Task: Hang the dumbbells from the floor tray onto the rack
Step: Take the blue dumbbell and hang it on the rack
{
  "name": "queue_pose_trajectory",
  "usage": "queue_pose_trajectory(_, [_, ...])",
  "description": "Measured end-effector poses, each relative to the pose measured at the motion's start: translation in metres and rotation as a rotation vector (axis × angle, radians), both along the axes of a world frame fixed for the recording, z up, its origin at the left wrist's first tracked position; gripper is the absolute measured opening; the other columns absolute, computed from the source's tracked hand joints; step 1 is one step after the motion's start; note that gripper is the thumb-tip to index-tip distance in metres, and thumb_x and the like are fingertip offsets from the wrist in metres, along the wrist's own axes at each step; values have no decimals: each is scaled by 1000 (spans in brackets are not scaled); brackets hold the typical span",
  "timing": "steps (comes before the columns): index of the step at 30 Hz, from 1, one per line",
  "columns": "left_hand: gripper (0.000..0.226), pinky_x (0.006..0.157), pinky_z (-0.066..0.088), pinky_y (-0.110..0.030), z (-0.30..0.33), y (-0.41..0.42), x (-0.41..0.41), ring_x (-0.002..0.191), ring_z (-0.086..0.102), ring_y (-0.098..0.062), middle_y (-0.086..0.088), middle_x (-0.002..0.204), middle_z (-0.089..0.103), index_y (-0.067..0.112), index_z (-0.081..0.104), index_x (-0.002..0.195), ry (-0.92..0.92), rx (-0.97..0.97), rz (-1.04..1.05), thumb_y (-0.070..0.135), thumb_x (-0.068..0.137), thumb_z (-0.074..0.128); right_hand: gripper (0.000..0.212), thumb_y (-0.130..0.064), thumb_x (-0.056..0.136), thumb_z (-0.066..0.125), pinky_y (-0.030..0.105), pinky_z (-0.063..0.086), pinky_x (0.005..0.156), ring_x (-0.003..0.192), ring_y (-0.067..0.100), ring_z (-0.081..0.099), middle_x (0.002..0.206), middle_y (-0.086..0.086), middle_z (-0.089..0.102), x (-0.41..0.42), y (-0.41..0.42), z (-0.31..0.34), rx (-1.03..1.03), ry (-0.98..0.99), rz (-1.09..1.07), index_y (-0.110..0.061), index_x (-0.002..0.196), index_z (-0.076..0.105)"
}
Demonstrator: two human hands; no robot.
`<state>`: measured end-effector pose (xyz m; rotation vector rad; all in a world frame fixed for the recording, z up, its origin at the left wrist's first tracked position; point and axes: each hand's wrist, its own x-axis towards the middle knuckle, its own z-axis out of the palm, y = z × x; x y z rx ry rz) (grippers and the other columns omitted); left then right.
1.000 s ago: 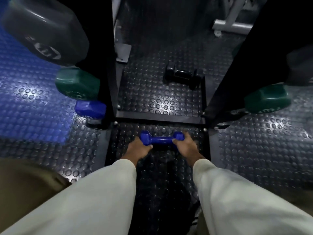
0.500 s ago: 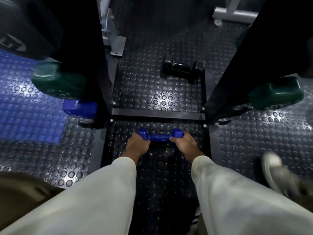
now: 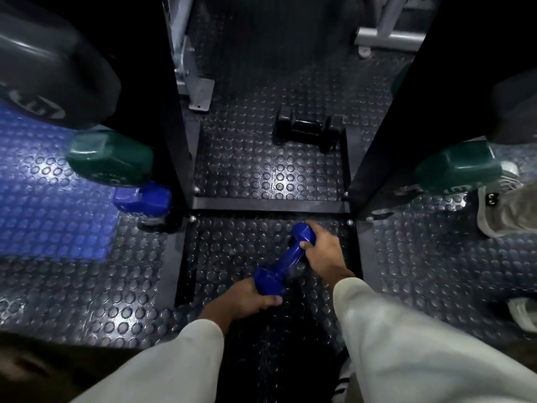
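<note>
A small blue dumbbell is held at a slant over the studded floor, between the black rack's two uprights. My left hand grips its near, lower head. My right hand holds its far, upper head. A black dumbbell lies on the floor inside the rack's base frame. On the rack's left side hang a blue dumbbell, a green one and a large black one. Another green dumbbell hangs on the right side.
The rack's black uprights stand left and right of my hands. A person's shoe stands at the right edge, another shoe below it. Grey equipment feet sit behind the rack. A blue mat lies left.
The blue dumbbell lay level on the floor under both hands; now it is raised and turned slantwise, my left hand drawn back toward me and my right hand further forward.
</note>
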<state>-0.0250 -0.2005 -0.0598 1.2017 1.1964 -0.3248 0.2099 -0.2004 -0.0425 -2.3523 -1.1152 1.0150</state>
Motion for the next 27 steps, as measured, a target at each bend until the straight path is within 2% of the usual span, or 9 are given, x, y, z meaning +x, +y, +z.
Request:
queue_pose_trajectory(2, [48, 97, 58, -39, 0, -2, 6, 87, 73, -12, 8, 91, 77, 29, 71, 99, 2, 17, -80, 60, 66, 86, 59, -6, 90, 69, 29, 45, 106, 117, 29, 66, 129, 8, 70, 2, 6, 2, 49, -21, 1, -26, 145, 58])
queue_pose_trajectory(5, [41, 88, 55, -33, 3, -2, 24, 86, 73, -16, 2, 86, 78, 16, 74, 89, 77, 143, -230, 54, 77, 83, 55, -1, 91, 63, 27, 40, 107, 123, 29, 61, 136, 8, 66, 1, 7, 3, 83, -44, -50, -21, 143, 60])
queue_pose_trajectory(7, [49, 87, 54, -34, 2, -1, 31, 97, 71, -25, -7, 99, 76, 10, 70, 102, 199, 322, -265, 51, 79, 83, 55, -5, 92, 63, 30, 37, 113, 128, 30, 57, 139, 9, 62, 0, 2, 1, 95, -48, -48, -19, 145, 56])
queue_pose_trajectory(9, [76, 92, 54, -39, 1, 0, 30, 107, 66, -31, -11, 117, 68, 10, 55, 122, 269, 386, -186, 55, 69, 87, 56, -15, 93, 68, 34, 38, 115, 128, 30, 56, 140, 11, 60, 0, 0, -1, 92, -49, -26, -19, 147, 53])
queue_pose_trajectory(12, [104, 105, 50, -39, -4, -1, 28, 122, 61, -31, -11, 136, 61, 14, 42, 142, 226, 284, -122, 54, 60, 92, 54, -31, 94, 70, 38, 44, 108, 122, 33, 60, 133, 13, 62, 2, 5, -1, 58, -100, -1, -21, 144, 53])
queue_pose_trajectory(16, [104, 103, 49, -29, -3, -3, 38, 112, 64, -12, 4, 131, 66, 22, 54, 132, 109, 122, -29, 68, 49, 94, 56, -39, 95, 70, 38, 47, 100, 116, 36, 62, 126, 15, 64, 0, 19, 3, -26, -168, 74, -24, 146, 52])
queue_pose_trajectory(19, [106, 99, 47, -29, -10, -5, 43, 118, 61, -20, -2, 133, 60, 14, 50, 138, 168, 151, 67, 65, 56, 93, 54, -34, 98, 68, 40, 48, 102, 116, 37, 62, 130, 16, 59, -6, 30, 2, -45, -181, 151, -24, 147, 51])
queue_pose_trajectory(24, [103, 91, 44, -30, -10, 1, 56, 120, 58, -25, -9, 139, 54, 9, 44, 144, 224, 149, 22, 59, 67, 90, 56, -32, 95, 72, 46, 51, 103, 116, 39, 62, 132, 16, 55, -8, 41, -5, -121, -161, 140, -20, 144, 49])
queue_pose_trajectory(27, [98, 87, 44, -28, -11, 5, 57, 106, 57, -20, -8, 135, 58, 8, 51, 138, 246, 135, 64, 57, 65, 93, 55, -31, 96, 71, 44, 48, 102, 114, 39, 61, 128, 17, 55, -6, 42, -9, -133, -144, 117, -22, 145, 49])
